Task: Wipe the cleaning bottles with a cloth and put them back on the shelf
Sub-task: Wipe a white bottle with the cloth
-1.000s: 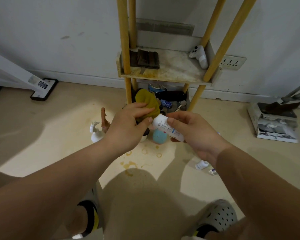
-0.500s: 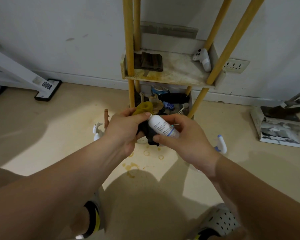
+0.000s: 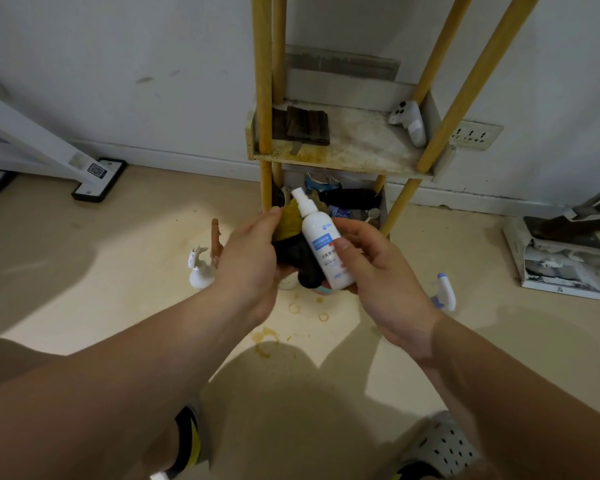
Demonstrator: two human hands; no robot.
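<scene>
1. Gripping white spray bottle (image 3: 321, 244) in right hand (image 3: 378, 271): thumb across the label, fingers wrapped behind the lower body. Held nozzle up, tilted slightly left, in mid-air in front of the shelf's lower tier.
2. Bunching yellow-and-dark cloth (image 3: 291, 225) in left hand (image 3: 250, 261), fingers closed round it, pressed against the bottle's left side.
3. Judged mid-wipe. Not yet back on shelf (image 3: 343, 157).
4. Risk: holding only the lower half while pushing sideways with the cloth higher up. Could lever the bottle out of the fingers and drop it onto the floor.
5. Risk: rubbing over the nozzle head. Cannot tell whether capped; if not, could fire a spray.
6. Risk: setting down on the middle tier. Visibly stained and grimy, so likely to re-soil the base. Partly taken by a white game controller (image 3: 409, 123) and a dark folded rag (image 3: 303, 126), with a bare patch between them; sloppy placement could knock the controller.
7. Risk: reaching or shifting feet. White trigger sprayer (image 3: 198, 268) and brown bottle (image 3: 216, 237) just left of the hands, blue-and-white trigger sprayer (image 3: 444, 292) to the right, all standing loose on the floor and easy to topple.
8. Sticky-looking stain rings (image 3: 295, 308) under the hands: parking a wiped bottle there would undo the wipe.
</scene>
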